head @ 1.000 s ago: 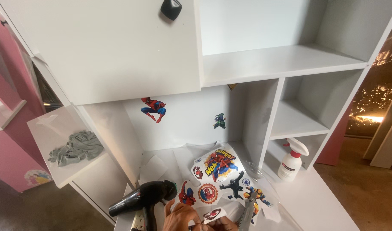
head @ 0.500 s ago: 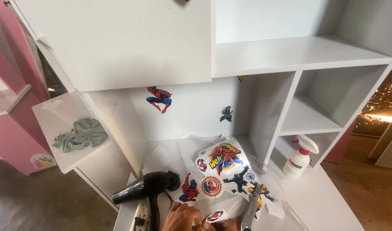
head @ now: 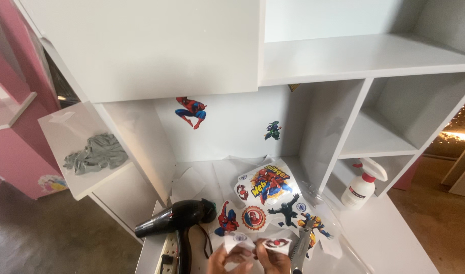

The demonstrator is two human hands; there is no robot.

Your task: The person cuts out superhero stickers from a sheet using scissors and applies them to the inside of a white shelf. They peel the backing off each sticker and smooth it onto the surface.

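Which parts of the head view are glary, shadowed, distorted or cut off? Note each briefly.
Head view: bright glare at the right edge behind the shelves; the cubby holding the spray bottle lies in soft shadow; shelf edges splay outward, a wide-lens effect; the left hand and right hand, pinching a sticker, are cut by the bottom edge; the hair dryer is sharp.

Colourful sticker sheet (head: 273, 203) on desk, white spray bottle's label (head: 355, 194)
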